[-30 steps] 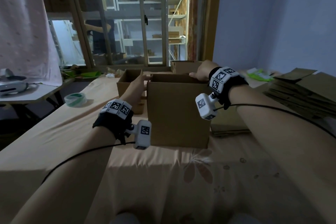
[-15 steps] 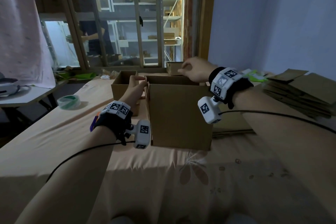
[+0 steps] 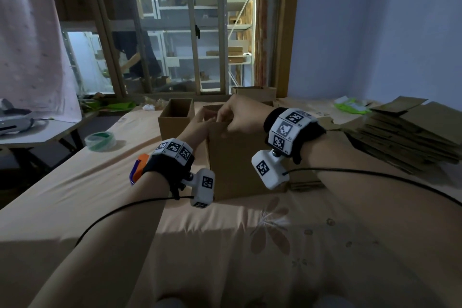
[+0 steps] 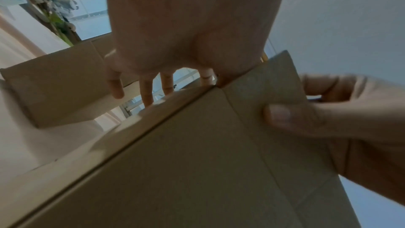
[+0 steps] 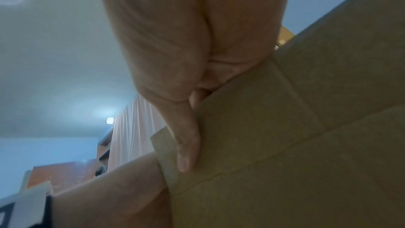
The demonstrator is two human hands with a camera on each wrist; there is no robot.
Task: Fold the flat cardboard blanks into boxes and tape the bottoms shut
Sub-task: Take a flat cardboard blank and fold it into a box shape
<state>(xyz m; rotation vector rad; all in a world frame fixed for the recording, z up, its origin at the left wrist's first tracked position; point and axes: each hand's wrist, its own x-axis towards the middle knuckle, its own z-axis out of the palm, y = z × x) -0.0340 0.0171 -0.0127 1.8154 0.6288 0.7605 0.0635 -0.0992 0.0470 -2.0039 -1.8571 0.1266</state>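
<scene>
An upright brown cardboard box point(image 3: 237, 165) stands open-topped on the cloth-covered table point(image 3: 75, 195). My right hand point(image 3: 231, 117) pinches the box's near top flap point(image 4: 263, 89) by its left corner: the thumb point(image 5: 186, 145) lies on the outside and the fingers are behind the card. My left hand point(image 3: 201, 124) rests at the box's upper left corner with straight fingers point(image 4: 149, 93) stretched along the left side. The inside of the box and its bottom are hidden.
A second open box point(image 3: 175, 117) stands just behind and to the left, another point(image 3: 252, 92) at the back. A tape roll point(image 3: 100, 141) lies at the left. Stacked flat blanks point(image 3: 405, 137) fill the right side. A small side table point(image 3: 50, 130) adjoins at the left.
My right hand has moved from the box's far right rim across to the near flap at the left corner and taken hold of it. My left hand has stayed at the left side.
</scene>
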